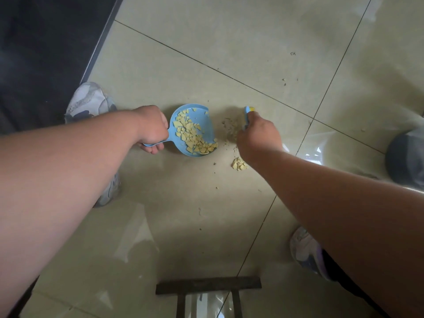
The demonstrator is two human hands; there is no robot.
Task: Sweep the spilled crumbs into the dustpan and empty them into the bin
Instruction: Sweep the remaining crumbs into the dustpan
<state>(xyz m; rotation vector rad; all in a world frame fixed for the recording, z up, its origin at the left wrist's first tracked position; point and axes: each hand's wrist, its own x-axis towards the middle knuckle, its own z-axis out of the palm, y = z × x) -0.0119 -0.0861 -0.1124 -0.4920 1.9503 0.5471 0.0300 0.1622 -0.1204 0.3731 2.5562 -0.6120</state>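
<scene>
pale blue plastic dustpan (195, 130) sits flat on the tiled floor (252, 42), open lip facing the person's right. left hand (150, 129) wraps its fingers around the thin handle and holds the pan steady. yellow crumbs (192, 136), mostly flat broken flakes, already cover much of the pan bed, piled toward the lip.

right hand (258, 135) grips a small blue brush (247, 117) with a yellow tip, held low, just right of the pan mouth. bristles mostly hidden behind the hand; cannot tell if they touch the floor.

still on the floor: a loose scatter of fine crumbs (229, 127) between brush and lip, one small clump (239, 164) near the right wrist, a few specks farther out. sweeping looks well along, not done. no bin that i can identify in view.

risks, as judged:
- heap sits near the open lip; tilting the pan forward on lifting would likely spill flakes back out.
- a hard stroke could flick light flakes over the pan or past the rim.
- if the lip lifts off the tile, fine crumbs would slide under it.
- clump by the wrist is outside the brush's line; easy to miss or to drag with the forearm.
- shoes (91, 99) stand near; a step could crush and spread strays.
</scene>
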